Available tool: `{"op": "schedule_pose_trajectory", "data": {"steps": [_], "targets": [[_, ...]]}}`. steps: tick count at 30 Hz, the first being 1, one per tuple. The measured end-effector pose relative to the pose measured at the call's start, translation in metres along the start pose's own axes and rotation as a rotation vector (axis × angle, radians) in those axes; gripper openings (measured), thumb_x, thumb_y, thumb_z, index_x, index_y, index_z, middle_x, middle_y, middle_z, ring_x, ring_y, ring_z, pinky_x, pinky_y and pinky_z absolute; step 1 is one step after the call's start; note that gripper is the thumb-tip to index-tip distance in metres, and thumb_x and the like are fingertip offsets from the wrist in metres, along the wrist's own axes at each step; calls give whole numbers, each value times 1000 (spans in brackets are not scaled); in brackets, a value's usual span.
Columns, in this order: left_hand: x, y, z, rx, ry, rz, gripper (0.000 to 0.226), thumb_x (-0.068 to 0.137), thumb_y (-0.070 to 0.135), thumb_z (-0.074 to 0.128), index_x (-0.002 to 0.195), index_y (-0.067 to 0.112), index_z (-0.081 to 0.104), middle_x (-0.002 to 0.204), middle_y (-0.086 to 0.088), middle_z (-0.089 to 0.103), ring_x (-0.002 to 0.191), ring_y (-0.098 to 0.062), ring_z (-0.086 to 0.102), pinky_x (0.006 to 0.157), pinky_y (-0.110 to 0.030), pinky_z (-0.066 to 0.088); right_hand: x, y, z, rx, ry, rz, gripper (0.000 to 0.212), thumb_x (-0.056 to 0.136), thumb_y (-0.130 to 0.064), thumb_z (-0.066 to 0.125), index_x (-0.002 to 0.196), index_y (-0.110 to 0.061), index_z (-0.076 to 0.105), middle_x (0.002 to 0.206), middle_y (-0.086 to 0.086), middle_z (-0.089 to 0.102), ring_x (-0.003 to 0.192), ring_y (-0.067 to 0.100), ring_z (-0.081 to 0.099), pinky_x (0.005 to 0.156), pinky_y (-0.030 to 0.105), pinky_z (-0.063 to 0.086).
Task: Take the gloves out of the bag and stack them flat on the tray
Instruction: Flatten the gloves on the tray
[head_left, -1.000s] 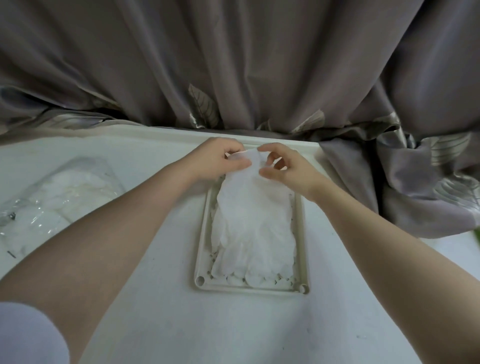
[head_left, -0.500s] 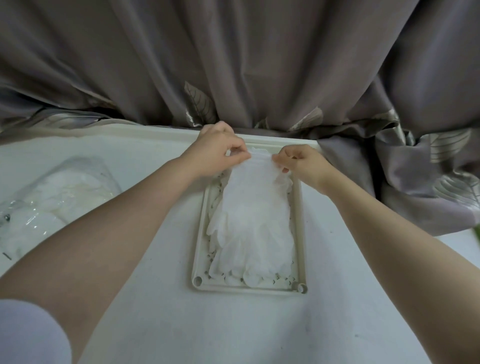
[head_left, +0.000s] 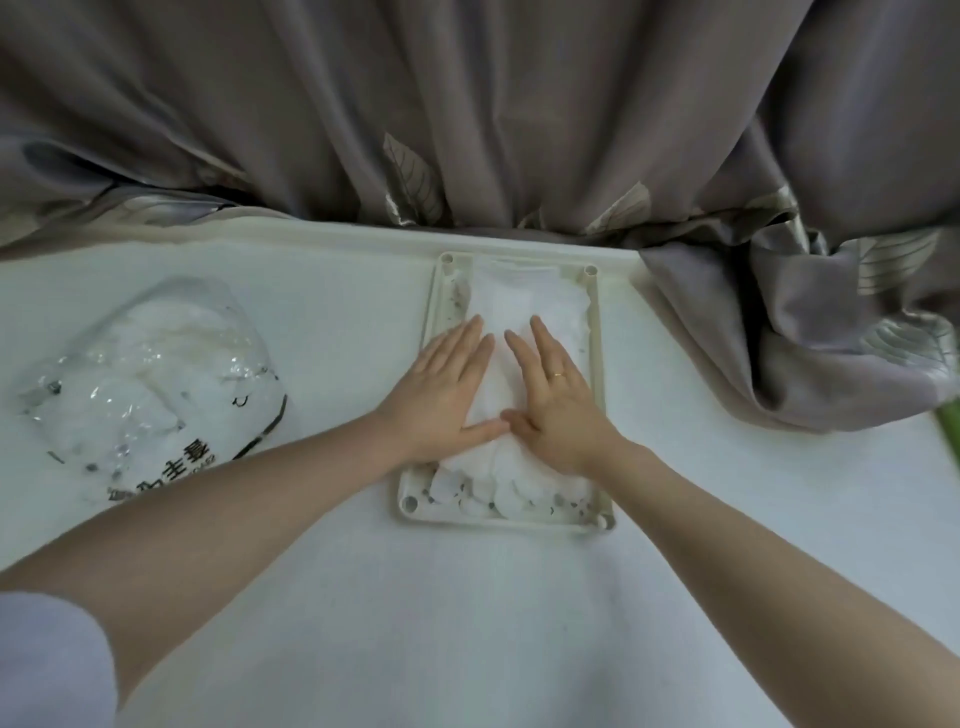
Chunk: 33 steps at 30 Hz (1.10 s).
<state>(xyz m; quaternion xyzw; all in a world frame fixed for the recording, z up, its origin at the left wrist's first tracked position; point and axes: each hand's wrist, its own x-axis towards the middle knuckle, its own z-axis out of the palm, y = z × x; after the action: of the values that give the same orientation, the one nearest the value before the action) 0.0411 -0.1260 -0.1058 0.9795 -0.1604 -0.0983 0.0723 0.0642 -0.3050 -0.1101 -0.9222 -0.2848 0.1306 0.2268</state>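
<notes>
The white gloves (head_left: 524, 312) lie as one flat stack inside the cream tray (head_left: 596, 364). I cannot count how many are in the stack. Their long axis runs along the tray, away from me: the cuffs point to the far end near the curtain (head_left: 467, 114), and the round fingertips point to me at the near end. My left hand (head_left: 447, 384) and my right hand (head_left: 556, 395) both press flat on the stack, fingers straight and close together, and the two thumbs meet in the middle. On my right hand there is one thin ring (head_left: 557, 374). The one tray stands on the white table (head_left: 467, 623), close to its far edge. Well apart on the left lies one clear plastic bag (head_left: 156, 384) with more white gloves inside and black print on it. The curtain folds rest on the table at the right.
</notes>
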Motion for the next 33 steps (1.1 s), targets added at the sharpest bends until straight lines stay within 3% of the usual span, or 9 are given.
{"op": "schedule_pose_trajectory", "data": {"steps": [5, 12, 15, 18, 21, 24, 26, 29, 33], "targets": [[-35, 11, 19, -25, -131, -253, 124, 68, 86, 36, 145, 10, -24, 152, -11, -32, 142, -22, -26, 115, -41, -16, -36, -3, 13, 83, -87, 216, 109, 81, -59, 60, 150, -18, -14, 158, 10, -18, 146, 20, -17, 118, 34, -5], [-54, 19, 13, 12, -236, -231, 107, 81, 71, 43, 149, 8, -12, 159, -8, -11, 144, -19, -17, 113, -45, -16, -36, -21, 18, -74, -226, 434, 138, 63, -59, 77, 148, -17, -22, 157, 14, -19, 146, 27, -15, 120, 39, 1], [-64, 13, 1, -59, -215, -191, 105, 83, 71, 41, 149, 10, -14, 157, -7, -18, 143, -21, -22, 115, -41, -15, -32, -38, 4, -55, -250, 474, 141, 59, -67, 75, 146, -24, -26, 156, 6, -26, 146, 24, -17, 118, 46, -4], [-88, -15, -10, 8, -124, -62, 92, 90, 61, 40, 149, 16, -13, 156, -3, -24, 143, -21, -22, 115, -37, -14, -26, -65, -12, -26, -219, 376, 125, 67, -65, 70, 149, -30, -18, 153, -1, -33, 143, 20, -25, 114, 50, -13], [-107, -47, -19, 65, -78, -88, 75, 95, 51, 38, 151, 16, 2, 156, -5, -22, 143, -23, -21, 114, -38, -13, -13, -98, -9, 40, -194, 270, 86, 83, -50, 63, 151, -29, 14, 158, 2, -22, 145, 22, -18, 117, 47, -8], [-127, -85, -31, 44, 62, -156, 53, 96, 42, 43, 142, 18, 35, 157, -7, -17, 144, -28, -17, 114, -41, -11, 8, -142, 14, 79, -52, 64, 48, 88, -23, 61, 134, -15, 49, 154, 11, 25, 144, 27, 20, 113, 30, 14], [-140, -110, -39, 56, 199, -139, 38, 93, 31, 53, 129, 18, 54, 159, -9, -8, 145, -32, -11, 114, -43, -9, 22, -174, 29, 143, 47, -34, 29, 86, -5, 55, 114, -6, 64, 127, 12, 57, 120, 28, 51, 98, 24, 32], [-157, -146, -48, 61, 329, -168, 27, 87, 17, 60, 112, 20, 68, 158, -11, 3, 144, -37, -2, 114, -46, -4, 39, -218, 48, 211, 113, -117, 25, 83, 5, 48, 96, -1, 69, 101, 13, 67, 93, 29, 61, 84, 28, 44], [-166, -195, -54, -10, 211, -316, 36, 93, 20, 52, 128, 25, 59, 159, -6, 6, 145, -32, 2, 115, -42, 3, 57, -262, 82, 105, -53, -211, 36, 85, 7, 42, 112, 2, 63, 125, 15, 60, 115, 29, 55, 95, 31, 42]]}}
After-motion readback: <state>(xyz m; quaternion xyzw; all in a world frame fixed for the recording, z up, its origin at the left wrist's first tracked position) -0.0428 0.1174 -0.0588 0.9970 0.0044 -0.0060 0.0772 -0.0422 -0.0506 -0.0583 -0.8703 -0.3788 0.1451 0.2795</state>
